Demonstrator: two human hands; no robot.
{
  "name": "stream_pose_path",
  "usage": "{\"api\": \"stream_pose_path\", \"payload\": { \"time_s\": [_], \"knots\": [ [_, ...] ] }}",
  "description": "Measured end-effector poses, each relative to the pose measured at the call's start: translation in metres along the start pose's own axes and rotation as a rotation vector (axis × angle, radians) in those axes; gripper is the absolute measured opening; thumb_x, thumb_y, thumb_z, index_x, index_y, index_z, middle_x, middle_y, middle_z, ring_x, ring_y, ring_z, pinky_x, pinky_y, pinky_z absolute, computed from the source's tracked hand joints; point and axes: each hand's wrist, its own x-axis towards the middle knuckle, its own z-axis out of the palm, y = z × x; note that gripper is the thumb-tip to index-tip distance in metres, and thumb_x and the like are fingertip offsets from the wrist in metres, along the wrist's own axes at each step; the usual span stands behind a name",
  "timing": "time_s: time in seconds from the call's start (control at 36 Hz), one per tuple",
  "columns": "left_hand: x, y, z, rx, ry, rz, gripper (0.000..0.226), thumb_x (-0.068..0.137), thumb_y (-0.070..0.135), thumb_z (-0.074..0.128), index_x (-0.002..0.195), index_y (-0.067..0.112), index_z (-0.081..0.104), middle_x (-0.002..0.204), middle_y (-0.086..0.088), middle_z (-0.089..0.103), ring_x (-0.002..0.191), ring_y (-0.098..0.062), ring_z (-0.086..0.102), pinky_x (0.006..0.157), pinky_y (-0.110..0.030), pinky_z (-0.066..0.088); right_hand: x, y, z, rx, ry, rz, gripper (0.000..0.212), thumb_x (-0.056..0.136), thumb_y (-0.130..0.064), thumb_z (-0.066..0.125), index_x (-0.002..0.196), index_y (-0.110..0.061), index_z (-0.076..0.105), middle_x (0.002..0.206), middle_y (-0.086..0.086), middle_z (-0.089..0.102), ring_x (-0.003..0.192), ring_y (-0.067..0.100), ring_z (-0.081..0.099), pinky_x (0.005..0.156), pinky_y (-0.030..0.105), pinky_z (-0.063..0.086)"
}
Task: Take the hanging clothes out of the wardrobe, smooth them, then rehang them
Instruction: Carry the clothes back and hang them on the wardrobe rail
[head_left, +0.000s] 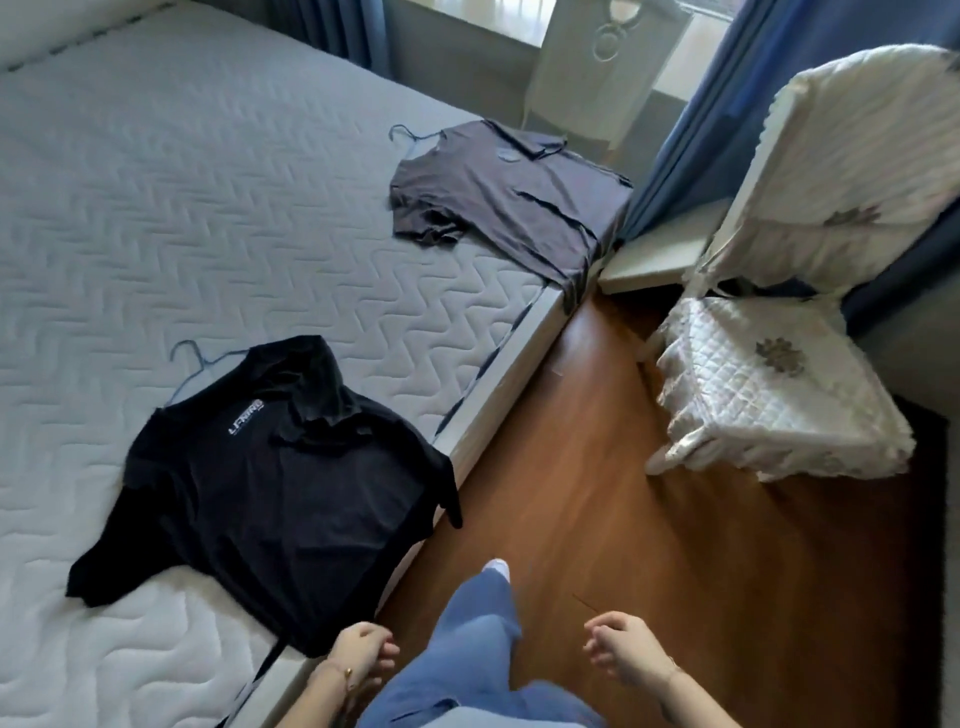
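shirts 2: black shirt (270, 499), grey shirt (498, 208) | hangers 2 (193, 357) (410, 136) | mattress 1 (156, 208) | chair 1 (779, 379) | hands 2: left hand (358, 656), right hand (623, 652)

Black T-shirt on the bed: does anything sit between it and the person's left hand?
Nothing visible does. The left hand hangs empty beside the lower hem of the black T-shirt, at the mattress edge. The grey T-shirt lies farther up the bed, clear of both.

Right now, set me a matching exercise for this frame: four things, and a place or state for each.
Things: 1 black T-shirt; 2 grey T-shirt; 3 covered chair; 4 right hand.
Places or states: A on the wooden floor; B holds nothing; C far corner of the bed, hem over its edge; D near edge of the bed.
Pairs: 1-D, 2-C, 3-A, 4-B.
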Motion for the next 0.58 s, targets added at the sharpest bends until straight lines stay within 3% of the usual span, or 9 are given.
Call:
{"api": "stream_pose_path", "payload": {
  "time_s": [0.17,0.31,0.5,0.58],
  "knots": [
    [0.004,0.123,0.03,0.005,-0.003,0.17,0.018,0.094,0.006,0.039,0.087,0.007,0.056,0.074,-0.007,0.061,0.055,-0.014,0.05,0.044,-0.017,0.037,0.043,-0.066,-0.041,-0.084,-0.013,0.003,0.021,0.086,0.011,0.039,0.077,0.003,0.057,0.047,0.01,0.055,0.027,0.01,0.04,0.032,0.011,0.026],
    [0.013,0.19,0.041,-0.129,0.045,0.205,0.024,0.095,0.007,0.036,0.081,0.013,0.055,0.075,-0.004,0.062,0.058,-0.013,0.055,0.045,-0.017,0.04,0.079,-0.131,-0.062,-0.204,-0.032,-0.054,0.022,0.085,0.012,0.043,0.071,0.004,0.057,0.043,0.01,0.056,0.027,0.01,0.043,0.031,0.013,0.029],
    [0.024,0.21,0.037,-0.435,0.133,0.104,0.022,0.096,0.009,0.038,0.084,0.013,0.057,0.077,-0.007,0.064,0.06,-0.016,0.056,0.051,-0.022,0.041,0.135,-0.241,-0.069,-0.523,-0.167,-0.133,0.018,0.083,0.009,0.049,0.071,0.006,0.063,0.044,0.008,0.061,0.043,0.02,0.054,0.045,0.021,0.045],
    [0.023,0.2,0.034,-0.566,0.235,0.031,0.021,0.094,0.009,0.041,0.084,0.013,0.059,0.078,-0.007,0.065,0.062,-0.016,0.057,0.052,-0.023,0.042,0.151,-0.294,-0.053,-0.667,-0.265,-0.156,0.019,0.084,0.007,0.051,0.069,0.003,0.061,0.042,0.008,0.059,0.045,0.02,0.055,0.051,0.025,0.045]
  ]
}}
